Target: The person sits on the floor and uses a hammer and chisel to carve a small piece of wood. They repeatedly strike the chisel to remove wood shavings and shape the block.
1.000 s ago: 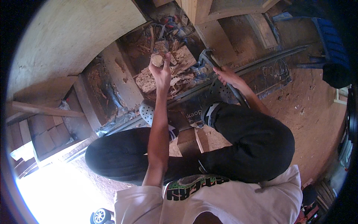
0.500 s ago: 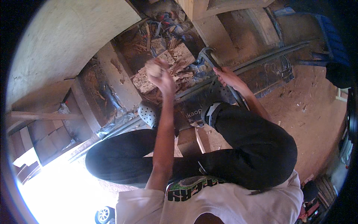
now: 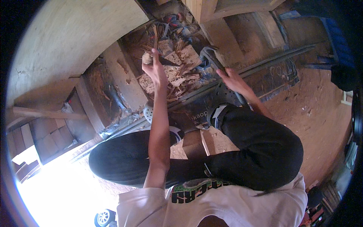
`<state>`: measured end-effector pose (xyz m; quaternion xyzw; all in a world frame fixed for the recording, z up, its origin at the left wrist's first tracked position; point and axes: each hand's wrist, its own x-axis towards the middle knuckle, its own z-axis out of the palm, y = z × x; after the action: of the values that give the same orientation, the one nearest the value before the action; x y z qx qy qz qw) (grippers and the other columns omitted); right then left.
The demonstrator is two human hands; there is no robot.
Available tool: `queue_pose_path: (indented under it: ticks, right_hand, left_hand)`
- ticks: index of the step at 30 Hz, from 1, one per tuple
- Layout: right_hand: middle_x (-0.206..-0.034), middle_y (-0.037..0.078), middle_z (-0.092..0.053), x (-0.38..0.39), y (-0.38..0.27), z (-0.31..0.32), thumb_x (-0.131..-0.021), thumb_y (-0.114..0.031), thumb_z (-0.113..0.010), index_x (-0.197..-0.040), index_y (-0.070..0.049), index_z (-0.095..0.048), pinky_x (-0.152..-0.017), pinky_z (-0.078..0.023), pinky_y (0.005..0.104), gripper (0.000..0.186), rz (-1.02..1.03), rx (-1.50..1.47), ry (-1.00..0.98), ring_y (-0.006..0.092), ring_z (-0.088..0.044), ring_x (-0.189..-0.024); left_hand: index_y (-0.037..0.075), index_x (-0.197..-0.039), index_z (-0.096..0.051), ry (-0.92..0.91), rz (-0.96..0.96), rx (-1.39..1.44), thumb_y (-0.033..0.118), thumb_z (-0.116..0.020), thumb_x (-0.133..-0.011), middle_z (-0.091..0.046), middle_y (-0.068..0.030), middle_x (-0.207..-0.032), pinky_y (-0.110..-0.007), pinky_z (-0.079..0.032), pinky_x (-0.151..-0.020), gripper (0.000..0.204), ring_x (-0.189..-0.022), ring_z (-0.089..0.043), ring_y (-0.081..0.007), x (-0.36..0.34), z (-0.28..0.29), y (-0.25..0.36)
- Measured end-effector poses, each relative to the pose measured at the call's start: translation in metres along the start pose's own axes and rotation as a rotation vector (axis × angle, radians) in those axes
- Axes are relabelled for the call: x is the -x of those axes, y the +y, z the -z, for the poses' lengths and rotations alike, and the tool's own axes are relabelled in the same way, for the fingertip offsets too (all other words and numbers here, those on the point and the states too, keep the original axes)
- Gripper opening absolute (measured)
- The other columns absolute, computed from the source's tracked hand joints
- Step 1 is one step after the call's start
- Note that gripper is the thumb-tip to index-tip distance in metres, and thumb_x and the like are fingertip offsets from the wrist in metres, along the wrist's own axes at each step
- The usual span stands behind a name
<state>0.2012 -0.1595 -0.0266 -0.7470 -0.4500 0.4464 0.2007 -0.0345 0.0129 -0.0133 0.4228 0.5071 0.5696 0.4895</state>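
Note:
My left hand [image 3: 155, 72] is raised over a broken, splintered wooden board [image 3: 188, 56], its fingers closed round a tool with a pale round end [image 3: 147, 58]. A dark pointed piece [image 3: 169, 62] sticks out on the right side of that hand, apparently the tool's blade. My right hand [image 3: 232, 80] grips a claw hammer [image 3: 207, 53] by its dark handle. The hammer's curved head lies just right of the splintered board, and the lower handle passes behind my right wrist.
Wood chips and scraps [image 3: 174, 22] are heaped beyond the board. Wooden beams [image 3: 121, 72] flank it, and a long dark rail [image 3: 278, 56] runs along the near side. A large pale curved panel [image 3: 75, 41] fills the upper left. At the right stands a blue chair [image 3: 334, 39].
My left hand has moved a little left and away from me, and the dark pointed piece now shows. The right hand and hammer have hardly moved.

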Motion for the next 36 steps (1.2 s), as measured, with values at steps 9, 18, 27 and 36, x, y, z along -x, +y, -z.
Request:
queue_pose_path:
  ticks: [9, 18, 27, 36]
  right_hand:
    - [-0.063, 0.007, -0.052, -0.033, 0.007, -0.022, -0.098, -0.049, -0.045, -0.096, 0.0, -0.055, -0.058, -0.043, 0.0385, 0.05, 0.194, 0.134, 0.128, 0.0207, -0.055, -0.059]
    - [-0.111, 0.029, -0.061, -0.018, -0.024, -0.004, -0.097, -0.048, -0.047, -0.126, 0.003, -0.048, -0.096, -0.043, 0.0462, 0.059, -0.114, 0.078, -0.136, 0.0427, -0.057, -0.111]
    - [-0.06, 0.0, -0.046, -0.018, -0.008, -0.013, -0.099, -0.051, -0.045, -0.1, -0.003, -0.051, -0.045, -0.041, 0.0324, 0.048, 0.135, -0.071, 0.002, 0.0122, -0.049, -0.049]
    - [-0.06, 0.001, -0.046, -0.022, -0.005, -0.015, -0.098, -0.05, -0.046, -0.094, -0.002, -0.05, -0.045, -0.041, 0.0322, 0.049, 0.023, -0.075, -0.045, 0.0128, -0.049, -0.049]
  left_hand:
    - [0.002, -0.087, -0.055, -0.028, -0.177, -0.049, 0.022, -0.066, -0.093, -0.062, -0.0044, -0.075, -0.027, -0.044, -0.068, 0.023, -0.071, -0.055, -0.0108, 0.03, -0.006, 0.038]
    - [0.003, -0.087, -0.055, -0.063, -0.159, -0.043, 0.022, -0.067, -0.092, -0.06, -0.0024, -0.075, -0.025, -0.044, -0.066, 0.023, -0.069, -0.054, -0.0097, 0.041, -0.014, 0.008]
    - [0.002, -0.087, -0.054, -0.067, -0.165, -0.04, 0.021, -0.067, -0.092, -0.06, -0.0032, -0.076, -0.025, -0.045, -0.066, 0.023, -0.07, -0.055, -0.0095, 0.04, -0.019, 0.008]
    - [0.002, -0.09, -0.056, -0.096, -0.167, -0.055, 0.02, -0.067, -0.091, -0.061, -0.0039, -0.079, -0.025, -0.045, -0.068, 0.022, -0.072, -0.055, -0.0096, 0.041, -0.019, 0.009]
